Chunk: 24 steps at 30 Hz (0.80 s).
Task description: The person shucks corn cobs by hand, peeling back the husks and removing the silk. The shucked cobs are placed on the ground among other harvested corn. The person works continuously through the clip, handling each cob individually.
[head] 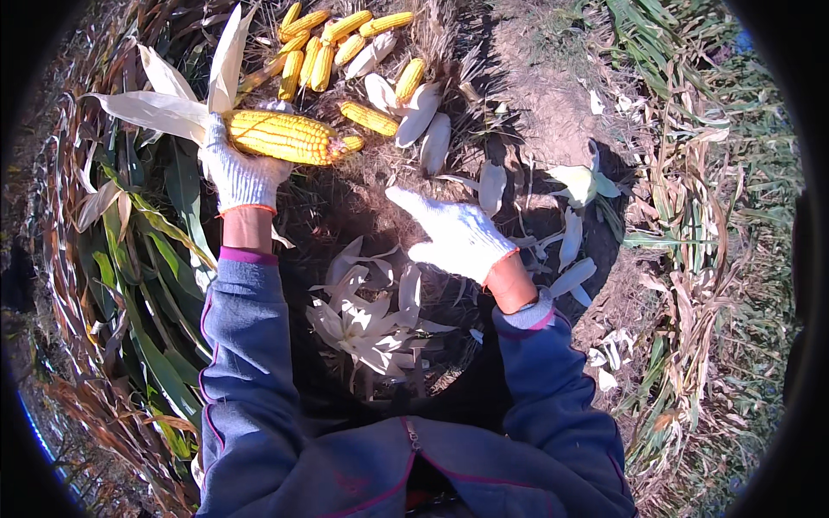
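My left hand (pixel 243 171), in a white knit glove with an orange cuff edge, is closed around a yellow ear of corn (pixel 282 137). Pale husk leaves (pixel 165 107) are peeled back from its base and fan out to the upper left. The kernels are bare, and the tip points right. Part of the fingers is hidden under the ear. My right hand (pixel 456 233), gloved the same way, hovers over the ground to the right. It holds nothing, with its thumb apart from the extended fingers.
A pile of husked corn ears (pixel 317 55) lies at the top, with another ear (pixel 369 118) nearer my hands. Shed husks (pixel 363 317) are heaped in front of my body. Cut corn stalks (pixel 149 259) line the left, and dry stalks (pixel 686 259) lie along the right beyond bare soil (pixel 537 97).
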{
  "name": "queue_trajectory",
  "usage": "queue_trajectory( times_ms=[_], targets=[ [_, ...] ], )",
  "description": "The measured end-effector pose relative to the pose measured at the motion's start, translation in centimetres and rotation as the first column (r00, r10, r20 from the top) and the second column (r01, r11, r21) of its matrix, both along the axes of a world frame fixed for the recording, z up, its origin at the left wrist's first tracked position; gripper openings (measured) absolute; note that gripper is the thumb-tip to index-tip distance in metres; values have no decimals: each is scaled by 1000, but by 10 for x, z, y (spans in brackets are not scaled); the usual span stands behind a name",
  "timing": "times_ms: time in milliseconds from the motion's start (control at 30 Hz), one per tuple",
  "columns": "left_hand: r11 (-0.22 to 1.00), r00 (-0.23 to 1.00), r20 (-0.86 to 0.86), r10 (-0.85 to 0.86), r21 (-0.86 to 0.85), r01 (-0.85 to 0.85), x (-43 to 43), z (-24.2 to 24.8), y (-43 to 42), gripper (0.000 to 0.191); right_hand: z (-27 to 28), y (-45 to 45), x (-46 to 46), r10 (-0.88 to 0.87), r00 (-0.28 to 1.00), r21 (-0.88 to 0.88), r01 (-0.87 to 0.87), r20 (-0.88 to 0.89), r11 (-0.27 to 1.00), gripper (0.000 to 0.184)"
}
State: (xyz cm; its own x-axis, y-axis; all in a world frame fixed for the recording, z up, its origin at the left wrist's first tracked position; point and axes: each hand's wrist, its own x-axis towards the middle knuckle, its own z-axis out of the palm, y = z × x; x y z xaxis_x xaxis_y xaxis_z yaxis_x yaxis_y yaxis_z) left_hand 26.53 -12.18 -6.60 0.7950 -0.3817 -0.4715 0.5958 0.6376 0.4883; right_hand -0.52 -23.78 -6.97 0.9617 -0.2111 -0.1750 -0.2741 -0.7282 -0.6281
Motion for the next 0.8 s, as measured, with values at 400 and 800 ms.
queue_trajectory(
  times_ms=[400,800],
  targets=[
    [999,999,32,-17,-34,18,-10,5,-6,50,-10,-3,6,0,958,-253,75,287,965,26],
    [969,977,139,-160,-167,183,-12,-9,-7,45,19,-6,15,-356,929,59,351,104,934,22]
  ],
)
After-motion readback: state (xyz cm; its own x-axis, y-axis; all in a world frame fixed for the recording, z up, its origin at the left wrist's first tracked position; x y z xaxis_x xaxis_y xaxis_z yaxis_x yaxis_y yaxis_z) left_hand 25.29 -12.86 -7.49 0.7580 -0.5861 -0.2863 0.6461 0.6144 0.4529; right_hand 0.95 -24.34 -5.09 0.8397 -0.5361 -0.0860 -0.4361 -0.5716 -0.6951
